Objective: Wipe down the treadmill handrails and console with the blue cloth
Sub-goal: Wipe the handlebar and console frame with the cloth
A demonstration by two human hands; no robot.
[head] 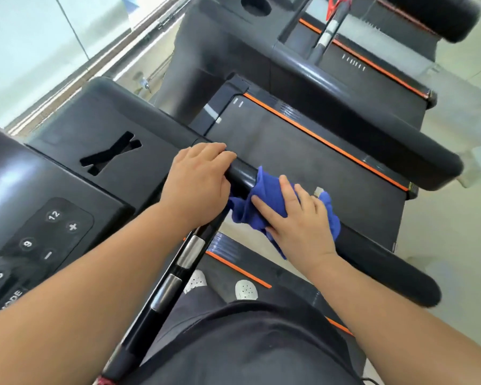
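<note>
The black right handrail [383, 262] of the treadmill runs from the console [75, 151] toward the lower right. My left hand [197, 182] grips the rail close to the console, fingers curled over its top. Just beyond it the blue cloth [264, 190] is wrapped around the rail. My right hand [295, 218] lies on the cloth and wraps it against the rail, fingers curving over the far side. The console's button panel [36, 240] with numbers sits at the lower left.
A thin black bar with metal sensor bands [178, 270] crosses below my left arm. A second treadmill [317, 87] with orange belt trim stands beyond the rail. A window [39, 37] fills the upper left. My white shoes [246, 289] stand on the belt.
</note>
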